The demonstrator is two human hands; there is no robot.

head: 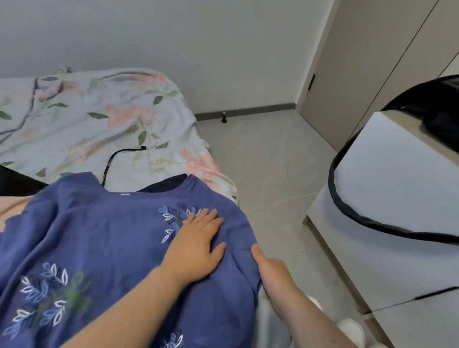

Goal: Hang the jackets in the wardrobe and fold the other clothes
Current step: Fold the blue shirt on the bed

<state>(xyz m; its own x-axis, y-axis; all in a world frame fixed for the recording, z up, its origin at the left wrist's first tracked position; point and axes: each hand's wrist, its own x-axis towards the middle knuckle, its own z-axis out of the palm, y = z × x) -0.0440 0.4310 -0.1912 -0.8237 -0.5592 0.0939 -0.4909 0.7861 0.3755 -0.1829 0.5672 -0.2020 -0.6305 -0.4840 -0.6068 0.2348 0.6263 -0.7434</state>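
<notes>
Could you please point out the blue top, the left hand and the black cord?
blue top (pixel 96 232): head view, plain chest fabric.
left hand (pixel 195 243): head view, back of hand.
black cord (pixel 109 162): head view, mid-length.

- Blue embroidered cloth top (pixel 104 233): I note a matt, slightly coarse weave with raised stitched leaves.
- Pale floral cloth bedsheet (pixel 77 125): soft, creased.
- Grey floor tiles (pixel 272 163): smooth, faint sheen.
- White cabinet (pixel 402 169): smooth, matt.

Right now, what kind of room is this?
Most likely a bedroom: a floral-print bed sheet, tall beige wardrobe doors, and a blue embroidered top spread under the left hand.
</notes>
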